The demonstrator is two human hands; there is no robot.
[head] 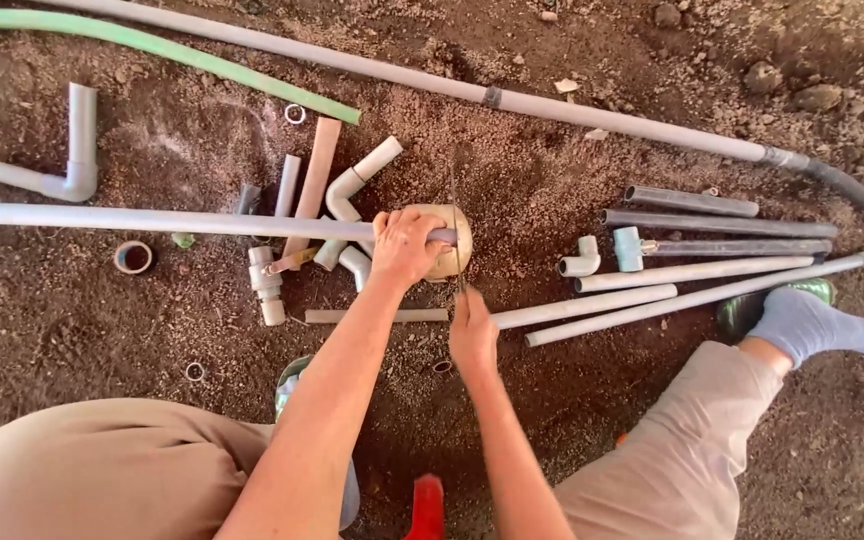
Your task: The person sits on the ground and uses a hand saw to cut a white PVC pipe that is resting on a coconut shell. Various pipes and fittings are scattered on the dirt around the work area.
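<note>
Left fingers [404, 232] clamp long grey pipe [152, 220]; right fingers [467, 318] grip saw blade [455, 235]; elbow fittings [352, 215] crowd alongside.

green hose [152, 45], pipe elbow [579, 260], loose grey pipes [692, 202]

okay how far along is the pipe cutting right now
Already cut, it seems: several short grey pipe lengths lie on the dirt at right. In hand: the left hand pins a long grey pipe on a round block, the right hand working a thin saw blade. The pipe isn't visibly severed yet.
</note>
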